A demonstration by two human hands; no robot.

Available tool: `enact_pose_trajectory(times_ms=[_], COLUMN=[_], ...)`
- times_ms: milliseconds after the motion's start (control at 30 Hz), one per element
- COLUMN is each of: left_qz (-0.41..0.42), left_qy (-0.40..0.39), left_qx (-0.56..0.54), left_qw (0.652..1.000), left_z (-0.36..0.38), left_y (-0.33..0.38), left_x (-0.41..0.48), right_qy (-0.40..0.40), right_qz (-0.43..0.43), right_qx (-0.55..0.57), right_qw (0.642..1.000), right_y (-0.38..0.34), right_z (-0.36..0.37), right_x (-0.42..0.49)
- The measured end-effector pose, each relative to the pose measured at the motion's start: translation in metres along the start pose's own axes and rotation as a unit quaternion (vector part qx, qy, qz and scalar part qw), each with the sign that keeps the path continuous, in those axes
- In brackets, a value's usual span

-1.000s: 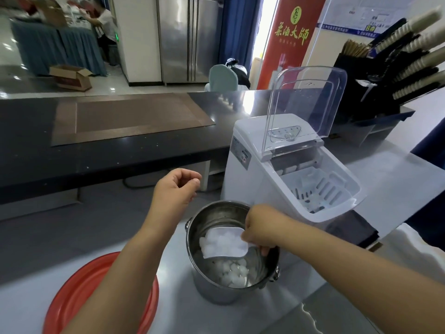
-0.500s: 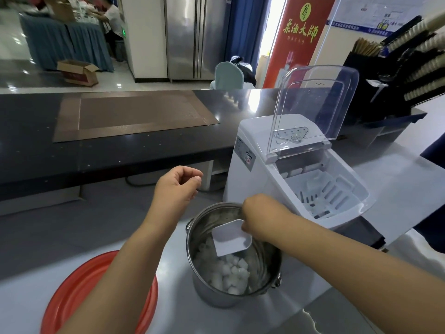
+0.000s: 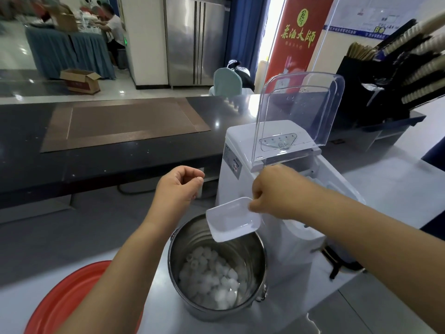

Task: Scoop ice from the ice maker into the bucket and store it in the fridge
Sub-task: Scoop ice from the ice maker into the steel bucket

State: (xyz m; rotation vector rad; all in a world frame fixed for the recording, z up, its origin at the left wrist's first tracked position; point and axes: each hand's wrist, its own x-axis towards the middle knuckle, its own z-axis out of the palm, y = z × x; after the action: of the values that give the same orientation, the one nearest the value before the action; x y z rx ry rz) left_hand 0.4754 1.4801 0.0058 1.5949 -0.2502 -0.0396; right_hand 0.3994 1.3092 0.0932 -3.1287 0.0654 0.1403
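Note:
A steel bucket (image 3: 250, 256) stands on the grey counter with ice cubes (image 3: 209, 278) piled in its bottom. My right hand (image 3: 277, 191) grips the handle of a white plastic scoop (image 3: 232, 219), which is empty and held just above the bucket's far rim. Behind it stands the white ice maker (image 3: 243, 150) with its clear lid (image 3: 298, 107) raised. My left hand (image 3: 178, 186) hovers left of the scoop, fingers curled loosely, holding nothing. A steel fridge (image 3: 195, 39) stands far back across the room.
A red round tray (image 3: 72, 297) lies at the counter's near left. A dark raised bar (image 3: 96, 150) with a brown mat runs behind. A black rack of cups (image 3: 409, 68) stands at the right. A person sits at a far table.
The scoop tipped its ice into the bucket, then my right hand lifted it empty up above the rim toward the ice maker. My left hand stayed in place.

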Motion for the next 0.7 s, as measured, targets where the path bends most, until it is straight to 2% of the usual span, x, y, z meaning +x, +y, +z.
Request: enact_pose_trajectory(times_ms=[133, 267, 367, 467, 567, 700], left_qz=[0.001, -0.003, -0.001, 0.013, 0.024, 0.033], left_qy=[-0.006, -0.009, -0.003, 0.001, 0.0, -0.013], left_qx=[0.017, 0.032, 0.026, 0.009, -0.009, -0.015], left_qw=[1.0, 0.999, 1.0, 1.0, 1.0, 0.999], left_z=[0.011, 0.025, 0.039, 0.052, 0.066, 0.083], left_y=[0.003, 0.003, 0.001, 0.002, 0.005, 0.005], left_x=[0.001, 0.006, 0.008, 0.01, 0.015, 0.02], right_qy=[-0.002, 0.035, 0.062, 0.072, 0.051, 0.031], right_qz=[0.03, 0.058, 0.086, 0.121, 0.159, 0.165], right_qx=[0.048, 0.114, 0.116, 0.059, -0.044, -0.183], right_qw=[0.998, 0.991, 0.988, 0.988, 0.985, 0.969], right_y=[0.029, 0.068, 0.098, 0.125, 0.145, 0.153], right_z=[-0.02, -0.033, -0.037, -0.035, -0.03, -0.023], right_x=[-0.004, -0.005, -0.005, -0.002, -0.001, -0.001])
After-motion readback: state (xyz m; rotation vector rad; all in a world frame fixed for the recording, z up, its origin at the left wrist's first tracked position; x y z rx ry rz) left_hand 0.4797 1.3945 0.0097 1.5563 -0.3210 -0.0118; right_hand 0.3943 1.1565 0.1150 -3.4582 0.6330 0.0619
